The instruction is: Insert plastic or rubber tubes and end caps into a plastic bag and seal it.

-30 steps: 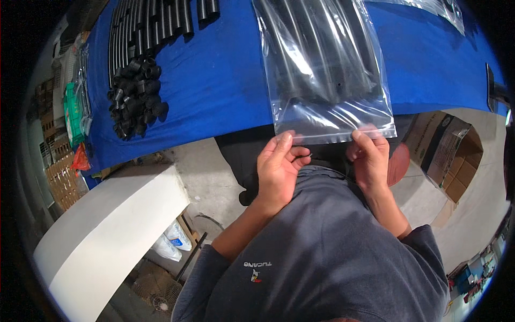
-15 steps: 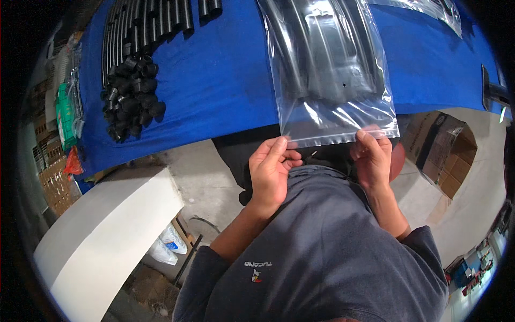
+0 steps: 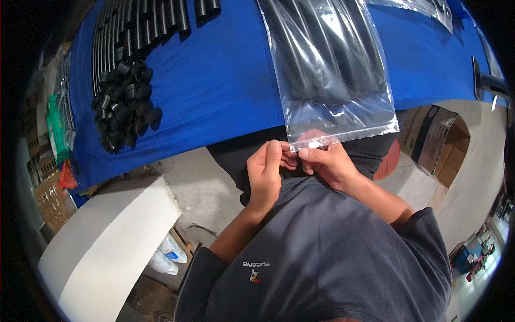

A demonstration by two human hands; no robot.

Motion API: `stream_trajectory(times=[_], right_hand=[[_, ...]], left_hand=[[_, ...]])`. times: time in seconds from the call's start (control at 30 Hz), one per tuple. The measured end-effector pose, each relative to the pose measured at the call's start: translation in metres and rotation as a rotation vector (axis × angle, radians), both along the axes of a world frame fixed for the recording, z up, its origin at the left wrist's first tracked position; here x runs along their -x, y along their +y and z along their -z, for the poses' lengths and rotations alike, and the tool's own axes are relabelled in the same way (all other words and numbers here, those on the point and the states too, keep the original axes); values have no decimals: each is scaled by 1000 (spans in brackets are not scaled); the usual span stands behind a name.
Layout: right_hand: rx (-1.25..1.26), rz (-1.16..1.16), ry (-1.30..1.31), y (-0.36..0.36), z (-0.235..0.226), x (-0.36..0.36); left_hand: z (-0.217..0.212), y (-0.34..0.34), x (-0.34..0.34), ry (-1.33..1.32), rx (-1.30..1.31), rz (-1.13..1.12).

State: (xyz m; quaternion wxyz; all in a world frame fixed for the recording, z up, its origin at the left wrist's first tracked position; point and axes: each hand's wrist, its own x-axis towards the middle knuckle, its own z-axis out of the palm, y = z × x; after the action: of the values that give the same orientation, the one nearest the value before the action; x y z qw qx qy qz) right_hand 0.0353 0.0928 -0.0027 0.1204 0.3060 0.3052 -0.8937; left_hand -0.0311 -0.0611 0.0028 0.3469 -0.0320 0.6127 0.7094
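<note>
A blue cloth (image 3: 225, 70) covers the table, and it is the largest thing here. On it lies a clear plastic bag (image 3: 343, 115) with long black tubes (image 3: 311, 59) inside; its near end extends past the table edge, above the person's lap. To the right, below the table edge, stands an open cardboard box (image 3: 440, 142). At the far left of the cloth there is a row of loose black tubes (image 3: 142, 24), and at their near ends a heap of short black pieces (image 3: 126, 102). The right hand (image 3: 330, 163) pinches the bag's near edge between thumb and fingers, close to its left corner. The left hand (image 3: 264, 174) is at this same corner, but the fingers overlap, so I cannot tell whether it grips the plastic.
</note>
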Motion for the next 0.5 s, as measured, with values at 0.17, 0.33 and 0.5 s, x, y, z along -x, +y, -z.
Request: stream_trajectory(times=[0.17, 0.33, 0.5], right_hand=[[-9, 25, -17, -9, -5, 11], [-44, 89, -85, -14, -8, 18], [2, 111, -53, -15, 0, 17]], left_hand=[[2, -2, 13, 100, 66, 136], [7, -5, 13, 108, 59, 190], [13, -2, 19, 52, -4, 240]])
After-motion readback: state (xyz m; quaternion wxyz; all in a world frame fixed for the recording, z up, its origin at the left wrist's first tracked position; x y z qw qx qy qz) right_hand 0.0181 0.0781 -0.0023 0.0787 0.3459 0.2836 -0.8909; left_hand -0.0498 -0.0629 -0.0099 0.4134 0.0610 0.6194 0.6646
